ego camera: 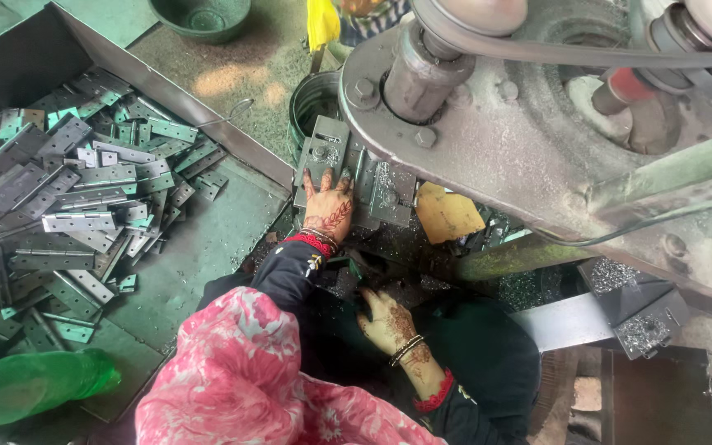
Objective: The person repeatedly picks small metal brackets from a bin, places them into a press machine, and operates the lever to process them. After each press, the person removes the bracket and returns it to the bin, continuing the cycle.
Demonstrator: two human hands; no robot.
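Note:
My left hand lies flat with its fingers spread on the grey metal fixture under the machine's head, its fingertips on a small metal plate there. My right hand rests lower down, palm down, on a dark ledge strewn with metal chips. Its fingertips dip into the dark gap, and what they touch is hidden. Both hands bear henna patterns and bangles. A pink patterned cloth covers my lap.
A sheet-metal tray on the left holds a heap of several grey hinges. The big grey machine body with belt and pulleys fills the upper right. Also in view: a yellow scrap, a green bottle and a green bowl.

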